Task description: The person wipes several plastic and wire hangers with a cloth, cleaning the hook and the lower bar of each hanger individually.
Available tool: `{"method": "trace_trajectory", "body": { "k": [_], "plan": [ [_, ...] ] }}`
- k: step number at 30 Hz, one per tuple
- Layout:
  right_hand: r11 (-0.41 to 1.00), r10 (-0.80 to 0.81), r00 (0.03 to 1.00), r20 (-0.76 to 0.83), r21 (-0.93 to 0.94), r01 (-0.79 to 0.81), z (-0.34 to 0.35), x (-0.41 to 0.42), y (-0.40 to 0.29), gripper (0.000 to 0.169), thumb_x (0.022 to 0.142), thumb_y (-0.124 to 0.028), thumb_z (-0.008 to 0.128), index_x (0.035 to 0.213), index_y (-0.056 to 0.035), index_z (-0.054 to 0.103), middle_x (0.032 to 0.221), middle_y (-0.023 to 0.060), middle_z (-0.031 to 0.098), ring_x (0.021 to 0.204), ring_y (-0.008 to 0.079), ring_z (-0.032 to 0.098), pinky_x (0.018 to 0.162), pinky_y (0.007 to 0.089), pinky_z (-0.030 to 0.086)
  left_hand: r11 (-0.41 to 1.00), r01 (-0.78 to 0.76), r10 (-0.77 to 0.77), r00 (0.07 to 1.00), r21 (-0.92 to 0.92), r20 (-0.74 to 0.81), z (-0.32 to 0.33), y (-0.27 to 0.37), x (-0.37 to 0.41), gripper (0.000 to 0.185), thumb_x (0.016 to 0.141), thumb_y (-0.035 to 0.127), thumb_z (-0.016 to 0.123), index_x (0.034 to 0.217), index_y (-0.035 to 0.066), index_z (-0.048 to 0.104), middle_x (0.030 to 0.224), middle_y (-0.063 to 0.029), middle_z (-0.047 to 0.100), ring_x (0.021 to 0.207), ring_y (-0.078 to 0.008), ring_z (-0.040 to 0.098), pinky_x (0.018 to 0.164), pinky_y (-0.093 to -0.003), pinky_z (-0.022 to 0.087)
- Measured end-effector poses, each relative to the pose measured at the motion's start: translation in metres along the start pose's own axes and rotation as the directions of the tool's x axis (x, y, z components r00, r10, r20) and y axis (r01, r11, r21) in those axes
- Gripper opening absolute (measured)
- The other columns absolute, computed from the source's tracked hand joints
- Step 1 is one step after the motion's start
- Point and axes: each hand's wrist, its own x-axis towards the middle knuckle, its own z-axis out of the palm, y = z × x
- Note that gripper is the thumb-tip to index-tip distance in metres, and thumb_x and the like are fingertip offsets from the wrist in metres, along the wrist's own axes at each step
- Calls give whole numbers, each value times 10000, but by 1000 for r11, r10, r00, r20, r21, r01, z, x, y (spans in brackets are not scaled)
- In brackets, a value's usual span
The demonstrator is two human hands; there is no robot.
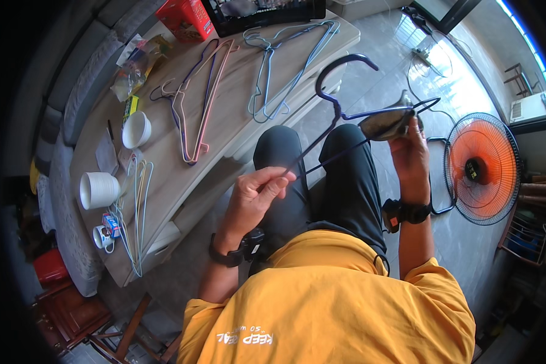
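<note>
A dark blue coat hanger [338,109] is held above my knees, its hook towards the top of the view. My left hand [266,189] pinches one end corner of it. Around the other end, my right hand [409,141] holds a greyish-brown cloth [384,125] against the hanger's bars. On the table [227,91] beside my knees lie pink and dark blue hangers [204,104], with light blue hangers [273,68] beyond them. Several pale and yellow hangers [141,204] lie at the near end of the table.
White bowls [99,190], a single bowl [136,129], a mug [103,237], plastic packets [134,73] and a red box [185,20] stand or lie on the table, near a screen [268,13]. An orange-bladed fan [481,168] stands on the right. A sofa [82,82] runs behind the table.
</note>
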Motion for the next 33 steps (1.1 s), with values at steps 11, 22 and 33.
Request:
{"method": "trace_trajectory", "body": {
  "k": [11,22,33],
  "plan": [
    [961,269,963,20,69,-269,68,-45,65,312,1007,-130,584,1304,-64,516,1168,67,625,1082,196,632,930,386,526,997,-23,22,1000,-71,-4,28,14,19,123,983,96,618,1043,28,701,721,-9,608,673,-62,552,622,-215,454],
    [956,294,956,-5,-10,-294,75,-55,76,294,998,-127,604,1272,-60,520,1131,51,629,1040,174,639,876,364,552,996,-5,4,1000,-90,-15,29,5,20,131,986,114,617,1036,26,700,720,-6,608,664,-59,552,620,-216,451],
    [998,27,999,-42,-56,-30,13,-23,23,303,1015,-178,567,1289,-51,543,1187,90,664,1076,213,661,932,406,549,998,-65,65,998,2,0,16,-8,12,160,985,152,640,1030,13,706,706,22,613,668,-38,552,607,-188,425]
  ]
}}
